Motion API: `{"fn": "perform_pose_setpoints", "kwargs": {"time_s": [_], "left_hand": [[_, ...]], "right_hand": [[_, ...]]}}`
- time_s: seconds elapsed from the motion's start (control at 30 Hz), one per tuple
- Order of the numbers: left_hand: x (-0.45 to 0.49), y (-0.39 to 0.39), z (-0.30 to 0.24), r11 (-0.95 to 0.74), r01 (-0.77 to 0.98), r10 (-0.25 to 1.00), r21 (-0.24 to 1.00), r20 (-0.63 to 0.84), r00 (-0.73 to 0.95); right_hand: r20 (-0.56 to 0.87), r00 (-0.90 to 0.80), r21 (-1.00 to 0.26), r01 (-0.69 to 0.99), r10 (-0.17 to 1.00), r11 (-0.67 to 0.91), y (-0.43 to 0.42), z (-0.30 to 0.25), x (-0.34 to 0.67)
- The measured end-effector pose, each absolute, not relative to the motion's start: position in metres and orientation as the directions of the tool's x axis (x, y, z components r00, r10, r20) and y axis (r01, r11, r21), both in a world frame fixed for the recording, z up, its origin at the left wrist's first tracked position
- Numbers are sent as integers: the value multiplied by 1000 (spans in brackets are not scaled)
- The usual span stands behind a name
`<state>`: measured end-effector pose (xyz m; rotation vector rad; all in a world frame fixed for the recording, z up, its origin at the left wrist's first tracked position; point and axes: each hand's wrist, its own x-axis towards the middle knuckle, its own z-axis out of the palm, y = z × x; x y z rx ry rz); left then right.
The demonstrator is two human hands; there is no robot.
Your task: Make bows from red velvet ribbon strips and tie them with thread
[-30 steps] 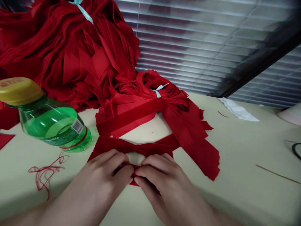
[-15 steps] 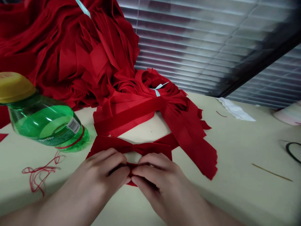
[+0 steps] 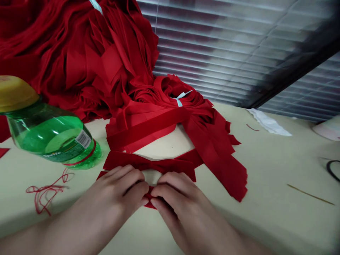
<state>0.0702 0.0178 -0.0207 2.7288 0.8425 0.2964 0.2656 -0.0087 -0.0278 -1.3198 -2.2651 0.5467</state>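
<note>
Between my two hands is a strip of red fabric [image 3: 150, 190], pinched at its middle and mostly covered by my fingers. My left hand [image 3: 123, 191] is closed on its left side, thumb against fingers. From the right, my right hand [image 3: 174, 198] pinches the same strip, its fingertips almost meeting the left ones. Just beyond my fingers lies a red fabric bow [image 3: 151, 163], gathered at its centre. Behind it, a bundle of red fabric strips [image 3: 159, 99] is bound with a pale tie [image 3: 180, 99].
A larger heap of red fabric [image 3: 87, 60] rises at the back left. A green bottle with a yellow cap [image 3: 61, 132] stands at the left, near tangled red thread [image 3: 44, 191]. White paper [image 3: 269, 122] lies by the window blinds [image 3: 212, 53]; a thin brownish strand [image 3: 309, 194] is at right.
The view has shifted slightly. Both hands keep their pinch on the red fabric strip, with only small finger movement.
</note>
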Motion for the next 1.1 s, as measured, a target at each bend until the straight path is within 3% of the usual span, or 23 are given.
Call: {"fn": "perform_pose_setpoints", "kwargs": {"time_s": [0.3, 0.47, 0.73, 0.83, 1.1], "left_hand": [[71, 18, -21, -782, 508, 592, 360, 179, 786], [74, 18, -22, -697, 532, 678, 481, 202, 707], [70, 19, -19, -683, 531, 615, 502, 3, 788], [70, 19, -19, -718, 545, 592, 433, -31, 805], [75, 14, -13, -831, 524, 546, 189, 95, 832]], "right_hand": [[250, -406, -597, 650, 879, 470, -11, -35, 271], [240, -401, -612, 644, 884, 459, -10, -33, 269], [200, -399, -618, 658, 895, 431, -7, -31, 268], [180, -403, -617, 664, 897, 422, -7, -30, 269], [126, -393, -635, 674, 911, 379, -11, -29, 269]]}}
